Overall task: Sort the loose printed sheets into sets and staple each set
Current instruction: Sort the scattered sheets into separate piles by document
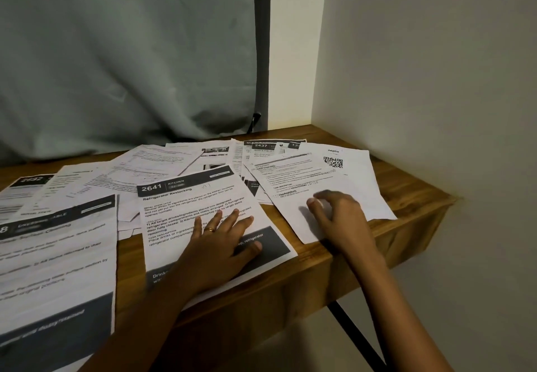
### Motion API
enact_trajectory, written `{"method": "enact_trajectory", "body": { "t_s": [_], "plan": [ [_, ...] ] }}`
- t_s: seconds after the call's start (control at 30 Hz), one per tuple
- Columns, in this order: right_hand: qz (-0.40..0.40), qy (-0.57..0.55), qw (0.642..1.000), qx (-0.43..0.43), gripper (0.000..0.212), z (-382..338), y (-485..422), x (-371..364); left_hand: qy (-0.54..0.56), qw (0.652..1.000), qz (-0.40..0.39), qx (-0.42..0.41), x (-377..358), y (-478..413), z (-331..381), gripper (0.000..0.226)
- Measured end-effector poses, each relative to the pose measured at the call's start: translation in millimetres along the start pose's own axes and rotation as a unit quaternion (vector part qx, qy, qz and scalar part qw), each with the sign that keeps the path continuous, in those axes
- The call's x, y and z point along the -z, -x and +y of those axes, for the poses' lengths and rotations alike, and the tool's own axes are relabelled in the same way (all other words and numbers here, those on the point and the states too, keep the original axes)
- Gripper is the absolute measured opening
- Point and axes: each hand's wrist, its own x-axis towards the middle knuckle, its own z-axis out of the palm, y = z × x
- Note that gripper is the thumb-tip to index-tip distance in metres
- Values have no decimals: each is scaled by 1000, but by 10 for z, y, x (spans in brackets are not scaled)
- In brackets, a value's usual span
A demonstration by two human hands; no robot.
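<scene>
Sheet 2641 (186,197), headed "Refrigerator Restocking", lies at the middle of the wooden counter (412,212) and serves as the marker for the rest. The left grip (223,245) lies flat on its lower half, fingers spread and straight, a ring (209,229) on one of them. Just right of sheet 2641, the right grip (340,217) rests on a plain printed sheet (290,180) with its fingers bent and tips on the paper; motion blur hides whether they pinch it.

There are two grips and one ring. The loose sheets number at least ten, but the overlap hides the exact count. Five show dark numbered headers: sheet 2641, sheet 2437 (261,146) behind it, one cut off beside that, one far left at the back, and a large sheet (58,255) to the left in front. One sheet with a square code (357,174) lies behind and right of sheet 2641.

The near corner of sheet 2641 overhangs the counter's front edge, as does the large sheet to its left. Bare wood shows in a strip between those two and along the counter's right rim. A wall (436,81) closes the right side, a curtain (116,52) the back.
</scene>
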Motion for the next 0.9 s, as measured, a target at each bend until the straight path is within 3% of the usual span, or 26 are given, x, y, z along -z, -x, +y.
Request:
{"method": "enact_trajectory", "body": {
  "t_s": [0.03, 0.1, 0.23, 0.5, 0.57, 0.67, 0.73, 0.9],
  "plan": [
    [-9, 21, 1000, -9, 45, 40, -79, 17, 3, 1000, -6, -3, 10, -3, 8, 126],
    [-103, 70, 991, -41, 57, 134, -214, 47, 5, 1000, -19, -15, 64, -11, 63, 124],
    [-257, 147, 952, -82, 64, 312, -306, 65, 0, 999, -31, -41, 242, -115, 273, 74],
    [-299, 190, 930, -98, 69, 290, -176, 96, 17, 995, -52, -86, 154, -542, 552, 65],
    [-267, 159, 946, -87, 65, 306, -227, 132, 5, 994, -65, -88, 92, -589, 590, 64],
    [-88, 47, 985, -144, 56, 467, -430, 225, -12, 994, -70, -88, 12, -623, 601, 64],
    [-14, 56, 979, -194, 51, 662, -625, 299, -17, 994, -61, -89, -28, -644, 595, 65],
    [-54, 119, 959, -253, 41, 909, -939, 380, -8, 995, -54, -86, -110, -684, 566, 77]
  ]
}}
